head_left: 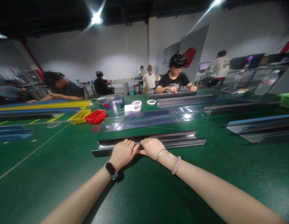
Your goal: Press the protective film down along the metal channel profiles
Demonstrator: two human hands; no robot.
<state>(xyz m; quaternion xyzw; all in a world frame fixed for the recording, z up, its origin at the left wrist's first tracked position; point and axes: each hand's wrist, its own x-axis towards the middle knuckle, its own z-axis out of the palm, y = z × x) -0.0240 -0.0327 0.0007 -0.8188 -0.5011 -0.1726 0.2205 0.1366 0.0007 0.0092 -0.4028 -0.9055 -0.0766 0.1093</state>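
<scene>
A long dark metal channel profile [177, 143] lies crosswise on the green table in front of me, its raised edges shiny. My left hand [124, 152] grips its near wall left of the middle, fingers curled over the edge. Close beside it, my right hand [152, 148] holds the same wall, fingers bent over the top and thumb toward the left hand. The thumbs almost meet. Both hands hide the middle of the near wall. Beyond the profile lie clear plastic film strips [135, 122].
Red [96, 117] and yellow bins [80, 117] stand at left centre, near a clear film roll [118, 104] and white tape rolls [136, 105]. More profiles [263, 128] lie at right and blue ones [11, 133] at left. Across the table a person [174, 79] handles another profile.
</scene>
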